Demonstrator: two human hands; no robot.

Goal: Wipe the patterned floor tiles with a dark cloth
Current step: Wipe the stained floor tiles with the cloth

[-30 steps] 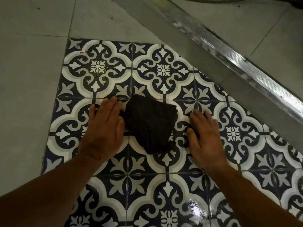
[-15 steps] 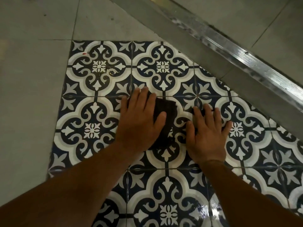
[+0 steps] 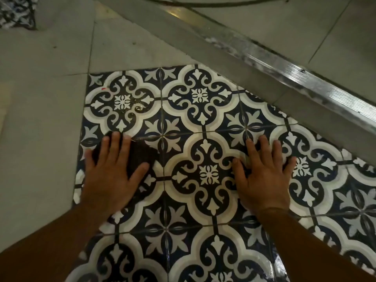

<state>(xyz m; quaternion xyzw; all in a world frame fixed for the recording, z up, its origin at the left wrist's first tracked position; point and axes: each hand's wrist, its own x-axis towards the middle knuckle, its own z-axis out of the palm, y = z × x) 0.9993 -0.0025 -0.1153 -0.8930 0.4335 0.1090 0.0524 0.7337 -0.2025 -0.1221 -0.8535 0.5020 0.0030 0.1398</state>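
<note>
The dark cloth (image 3: 140, 157) lies on the patterned floor tiles (image 3: 203, 110), close to their left edge where the plain grey floor (image 3: 40, 119) begins. It looks almost black, and most of it is hidden, showing only between the fingers and beside the thumb of the left hand (image 3: 110, 176). That hand lies flat on top of it, its grip wide, all 5 fingers straight and spread, pressing the cloth down rather than curling round it. Well apart to the right, the right hand (image 3: 264, 178) rests palm-down on bare tile, its grip equally wide, fingers splayed, holding nothing. The tiles carry dark and white scrollwork and shine wetly near the bottom right. Beyond them a metal strip (image 3: 305, 78) runs diagonally.
</note>
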